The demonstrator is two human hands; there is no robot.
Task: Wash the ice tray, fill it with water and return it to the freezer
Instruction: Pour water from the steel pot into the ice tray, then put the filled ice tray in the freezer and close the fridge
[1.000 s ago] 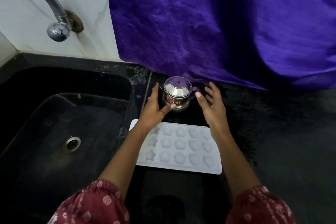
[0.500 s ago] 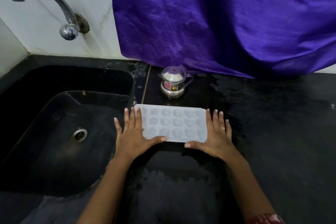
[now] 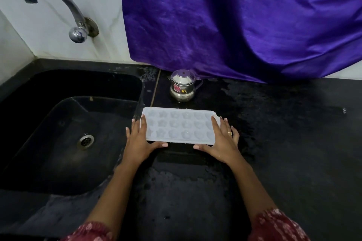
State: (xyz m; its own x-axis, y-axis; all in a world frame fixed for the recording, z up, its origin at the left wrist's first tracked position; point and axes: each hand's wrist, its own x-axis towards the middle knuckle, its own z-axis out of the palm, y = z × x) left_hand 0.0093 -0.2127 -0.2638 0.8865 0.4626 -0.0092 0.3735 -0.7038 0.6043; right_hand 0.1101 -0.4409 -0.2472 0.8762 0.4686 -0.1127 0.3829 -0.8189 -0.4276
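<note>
Lying between both hands [image 3: 141, 141] [image 3: 221, 141], the ice tray [image 3: 178, 126].

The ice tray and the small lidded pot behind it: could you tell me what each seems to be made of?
Ice tray: likely plastic or silicone, translucent white, matte, with moulded flower-shaped cells. Small lidded pot: most likely stainless steel, polished, showing mirror-like highlights.

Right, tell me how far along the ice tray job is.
Done: the ice tray sits on the wet counter beside the sink; whether its cavities are filled I cannot tell. In hand: the left hand and right hand grip its two ends. Left: carrying it to the freezer, which is not in view.
</note>
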